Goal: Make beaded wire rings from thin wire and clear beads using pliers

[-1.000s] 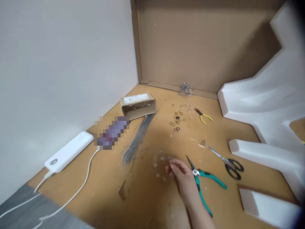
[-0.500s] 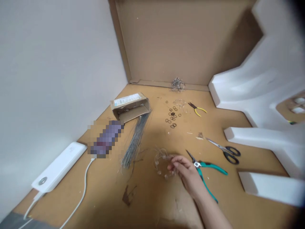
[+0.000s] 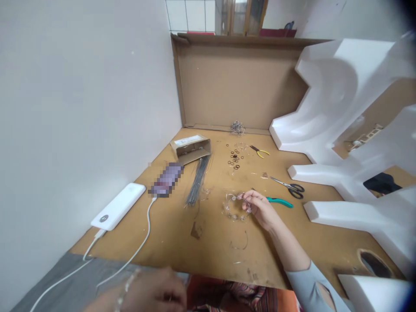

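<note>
My right hand [image 3: 260, 209] rests on the brown cardboard surface [image 3: 182, 242] and pinches a loop of clear beads on thin wire [image 3: 234, 207]. Green-handled pliers [image 3: 278, 201] lie just behind that hand, partly hidden by it. My left hand [image 3: 152, 294] shows at the bottom edge, blurred, with a bracelet at the wrist; its fingers look curled but I cannot make out anything in them. A bundle of thin metal wires [image 3: 197, 181] lies to the left of the bead loop.
Scissors [image 3: 289, 186], yellow-handled pliers [image 3: 259, 151], small dark rings [image 3: 235, 158] and a small open box [image 3: 190, 148] lie farther back. A white power bank [image 3: 118, 211] with its cable and a phone [image 3: 165, 179] sit left. White foam blocks [image 3: 351, 143] stand right.
The camera has pulled back and tilted up, showing more of the room. My right hand has lifted the bead loop slightly off the cardboard. My left hand has come into view at the bottom.
</note>
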The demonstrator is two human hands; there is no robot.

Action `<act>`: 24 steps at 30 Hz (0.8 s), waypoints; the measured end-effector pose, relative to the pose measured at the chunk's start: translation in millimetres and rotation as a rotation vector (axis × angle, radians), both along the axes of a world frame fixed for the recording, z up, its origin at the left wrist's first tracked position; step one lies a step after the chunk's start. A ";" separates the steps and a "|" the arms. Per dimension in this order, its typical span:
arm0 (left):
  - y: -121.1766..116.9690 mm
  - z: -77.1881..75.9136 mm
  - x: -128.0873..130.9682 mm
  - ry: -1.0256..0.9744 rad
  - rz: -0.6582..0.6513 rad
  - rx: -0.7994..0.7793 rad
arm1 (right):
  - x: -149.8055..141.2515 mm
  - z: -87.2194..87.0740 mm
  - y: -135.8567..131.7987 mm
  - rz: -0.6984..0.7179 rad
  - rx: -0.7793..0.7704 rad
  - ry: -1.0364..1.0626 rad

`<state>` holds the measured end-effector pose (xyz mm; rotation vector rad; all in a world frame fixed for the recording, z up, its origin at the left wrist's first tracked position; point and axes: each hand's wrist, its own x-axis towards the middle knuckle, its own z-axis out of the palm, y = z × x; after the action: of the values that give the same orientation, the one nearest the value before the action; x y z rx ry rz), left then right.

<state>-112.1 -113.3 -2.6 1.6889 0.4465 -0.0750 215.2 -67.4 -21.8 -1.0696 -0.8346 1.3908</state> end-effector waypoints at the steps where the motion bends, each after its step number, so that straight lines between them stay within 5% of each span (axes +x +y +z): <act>1: 14.1 9.5 8.2 -0.011 0.083 0.032 | -1.3 -1.0 1.0 0.014 -0.002 -0.010; 5: 72.3 30.1 63.1 -0.186 0.566 0.470 | -7.1 -7.5 9.5 0.084 0.001 -0.042; 9: 114.7 1.9 116.3 -0.232 0.552 0.692 | -11.6 -14.9 17.8 0.163 0.012 -0.070; 14: 126.7 -27.1 128.3 -0.283 0.486 0.698 | -13.1 -22.9 19.8 0.228 0.007 -0.111; 19: 129.4 -24.8 123.9 -0.343 0.469 0.633 | -13.6 -26.4 20.9 0.242 0.001 -0.140; 24: 131.6 -25.1 126.5 -0.301 0.589 0.436 | -9.7 -25.8 20.9 0.213 -0.002 -0.167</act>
<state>14.4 18.3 -27.7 1.8806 0.7496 0.7435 205.5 -46.6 -47.7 -1.1358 -1.0950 1.4927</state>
